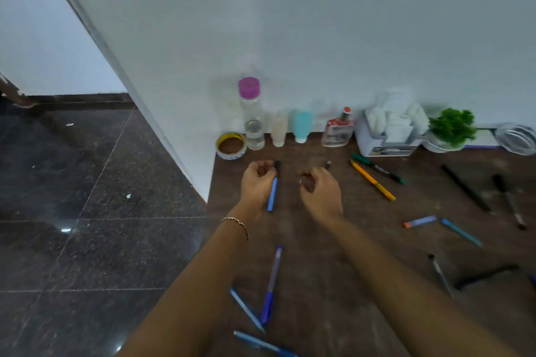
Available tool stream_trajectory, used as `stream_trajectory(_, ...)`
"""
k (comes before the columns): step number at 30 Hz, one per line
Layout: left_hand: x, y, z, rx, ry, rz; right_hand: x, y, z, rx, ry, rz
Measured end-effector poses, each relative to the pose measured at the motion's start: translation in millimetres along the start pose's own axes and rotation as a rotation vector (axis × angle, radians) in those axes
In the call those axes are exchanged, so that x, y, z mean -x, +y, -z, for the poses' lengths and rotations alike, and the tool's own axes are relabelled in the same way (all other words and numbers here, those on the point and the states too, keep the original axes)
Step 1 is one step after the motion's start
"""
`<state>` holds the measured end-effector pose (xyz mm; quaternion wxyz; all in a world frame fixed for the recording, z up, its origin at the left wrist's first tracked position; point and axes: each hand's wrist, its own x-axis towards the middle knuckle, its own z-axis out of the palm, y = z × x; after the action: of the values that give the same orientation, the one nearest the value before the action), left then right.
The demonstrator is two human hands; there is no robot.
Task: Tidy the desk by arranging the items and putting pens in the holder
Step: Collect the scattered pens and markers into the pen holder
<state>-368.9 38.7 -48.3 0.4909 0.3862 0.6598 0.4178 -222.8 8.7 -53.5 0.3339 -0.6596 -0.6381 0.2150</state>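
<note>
Head view: the left hand (258, 182) grips a blue pen (272, 193), with the right hand (320, 194) curled beside it.
The left fingers and thumb curl round the pen near its black cap, above the brown desk (313, 269). Just right of that grip the right hand's fingers are curled. A small dark tip (328, 165) shows beyond them, and I cannot tell whether it is held. Farther right of the grip lie an orange pen (372, 181) and a green marker (377, 168), with a white organiser (385, 149) behind them. Below the grip, nearer the person, lies a violet-blue pen (271, 284).
</note>
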Motion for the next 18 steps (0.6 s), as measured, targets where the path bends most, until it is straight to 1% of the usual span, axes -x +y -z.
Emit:
stream_trajectory(3, 37, 8, -54, -0.017, -0.051, -0.046, 14, 34, 48, 0.000, 0.025, -0.014)
stream_trajectory(8, 95, 19, -157, 0.029, -0.105, -0.079, 39, 103, 139, -0.016, 0.066, -0.018)
stream_trajectory(12, 139, 17, -244, 0.070, -0.171, -0.076, 61, 159, 207, 0.033, 0.045, -0.019)
stream_trajectory(18, 207, 15, -353, 0.062, -0.308, -0.041, 111, 219, 292, 0.064, 0.109, -0.064)
